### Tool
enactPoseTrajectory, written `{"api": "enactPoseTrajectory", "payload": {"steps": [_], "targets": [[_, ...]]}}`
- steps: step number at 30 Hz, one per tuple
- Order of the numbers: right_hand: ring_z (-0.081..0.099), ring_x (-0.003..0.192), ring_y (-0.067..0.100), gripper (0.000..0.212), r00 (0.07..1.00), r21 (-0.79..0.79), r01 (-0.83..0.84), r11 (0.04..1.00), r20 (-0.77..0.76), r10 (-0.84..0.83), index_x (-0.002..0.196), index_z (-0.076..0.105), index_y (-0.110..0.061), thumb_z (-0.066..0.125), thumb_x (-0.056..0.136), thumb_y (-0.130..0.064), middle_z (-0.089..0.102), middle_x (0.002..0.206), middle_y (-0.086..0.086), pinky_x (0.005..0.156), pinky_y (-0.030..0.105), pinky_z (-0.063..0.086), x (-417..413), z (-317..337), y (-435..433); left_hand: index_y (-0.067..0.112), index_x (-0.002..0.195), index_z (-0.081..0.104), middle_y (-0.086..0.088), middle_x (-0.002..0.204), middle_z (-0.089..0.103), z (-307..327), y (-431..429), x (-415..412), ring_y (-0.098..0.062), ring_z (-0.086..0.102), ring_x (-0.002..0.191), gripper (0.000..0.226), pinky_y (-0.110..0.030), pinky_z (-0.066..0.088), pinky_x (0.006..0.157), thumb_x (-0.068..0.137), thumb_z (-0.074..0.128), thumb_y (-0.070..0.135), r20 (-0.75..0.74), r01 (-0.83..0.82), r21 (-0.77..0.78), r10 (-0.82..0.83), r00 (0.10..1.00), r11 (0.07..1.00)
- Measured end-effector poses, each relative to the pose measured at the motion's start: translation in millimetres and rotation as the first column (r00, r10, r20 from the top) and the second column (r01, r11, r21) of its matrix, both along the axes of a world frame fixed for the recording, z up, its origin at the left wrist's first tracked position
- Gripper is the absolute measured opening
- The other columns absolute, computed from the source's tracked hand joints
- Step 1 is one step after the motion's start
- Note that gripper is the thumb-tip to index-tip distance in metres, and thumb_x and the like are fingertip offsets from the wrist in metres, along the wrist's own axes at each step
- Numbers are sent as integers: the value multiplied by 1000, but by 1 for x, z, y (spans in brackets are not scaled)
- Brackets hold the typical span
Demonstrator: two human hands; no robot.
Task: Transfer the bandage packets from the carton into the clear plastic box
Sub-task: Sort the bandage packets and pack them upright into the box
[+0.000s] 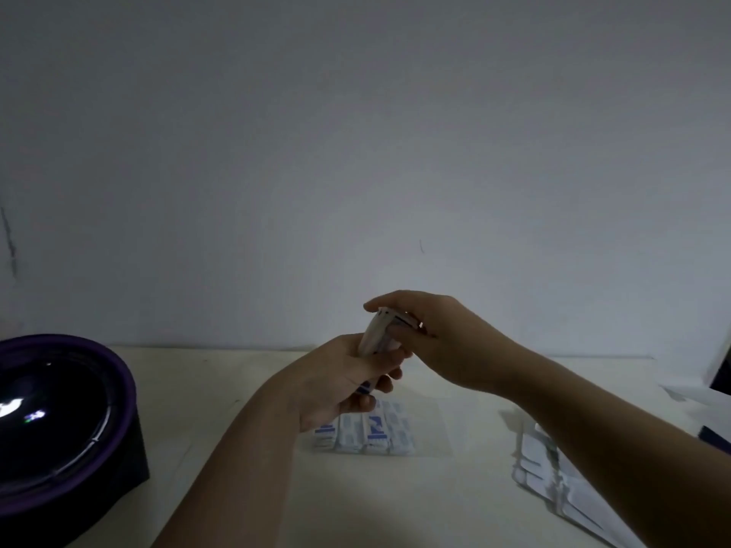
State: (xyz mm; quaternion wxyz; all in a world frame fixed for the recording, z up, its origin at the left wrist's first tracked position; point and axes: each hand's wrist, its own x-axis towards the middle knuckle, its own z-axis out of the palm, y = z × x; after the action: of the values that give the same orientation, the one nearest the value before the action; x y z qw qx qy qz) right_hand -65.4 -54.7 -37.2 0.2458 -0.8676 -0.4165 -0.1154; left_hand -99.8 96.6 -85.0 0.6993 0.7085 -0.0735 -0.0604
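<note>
My left hand (336,383) grips a small white carton (374,336) with blue markings, held upright and tilted above the table. My right hand (431,334) reaches over the carton's top end, its fingers pinched on something white and blue there. Below my hands stands the clear plastic box (431,429), hard to see against the table, with several white and blue bandage packets (370,431) lined up side by side in its left part.
A round dark appliance with a purple rim (67,421) stands at the left on a black base. White paper packets (553,476) lie under my right forearm. A dark object (722,373) sits at the far right edge. A grey wall rises behind the cream table (221,389).
</note>
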Motion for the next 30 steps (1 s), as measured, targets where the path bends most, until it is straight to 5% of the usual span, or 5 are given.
{"api": "enactPoseTrajectory", "payload": {"steps": [9, 18, 22, 26, 30], "targets": [[53, 99, 3, 36, 993, -93, -31, 995, 115, 42, 126, 54, -31, 47, 97, -11, 44, 113, -14, 74, 3, 46, -15, 17, -9, 14, 86, 62, 4, 61, 50, 7, -11, -4, -4, 44, 52, 9, -16, 38, 49, 89, 61, 22, 80, 25, 153, -38, 996, 988], [60, 86, 6, 28, 974, -227, -9, 974, 218, 60, 118, 61, -21, 47, 96, -11, 56, 106, -5, 74, 15, 51, -12, 26, -11, 22, 79, 66, 2, 68, 60, 11, -13, -5, -7, 54, 63, 17, -23, 44, 60, 92, 56, 28, 149, -57, 126, 38, 988, 990], [58, 64, -4, 31, 995, 18, -38, 999, -96, 40, 122, 53, -27, 53, 94, -15, 59, 91, -14, 59, 9, 45, -8, 31, -12, 13, 88, 62, 0, 67, 45, 13, -15, -4, -9, 39, 60, 18, -19, 35, 52, 96, 50, 21, 196, -40, 71, 26, 980, 997], [52, 61, 3, 12, 936, 171, 21, 985, -351, 41, 98, 65, -22, 64, 87, -16, 65, 81, -7, 58, 16, 45, 2, 22, -13, 12, 87, 58, 1, 64, 42, 11, -18, 0, -6, 37, 52, 8, -18, 33, 47, 94, 53, 15, 227, -74, -12, 74, 971, 997], [49, 57, 4, 6, 931, 291, 22, 956, -354, 86, 84, 66, -18, 65, 86, -13, 62, 65, -5, 55, 16, 41, 6, 10, -6, 15, 94, 58, 6, 63, 52, 12, -22, 3, -6, 45, 54, 3, -18, 39, 49, 91, 58, 15, 249, -125, -16, 125, 960, 992]]}}
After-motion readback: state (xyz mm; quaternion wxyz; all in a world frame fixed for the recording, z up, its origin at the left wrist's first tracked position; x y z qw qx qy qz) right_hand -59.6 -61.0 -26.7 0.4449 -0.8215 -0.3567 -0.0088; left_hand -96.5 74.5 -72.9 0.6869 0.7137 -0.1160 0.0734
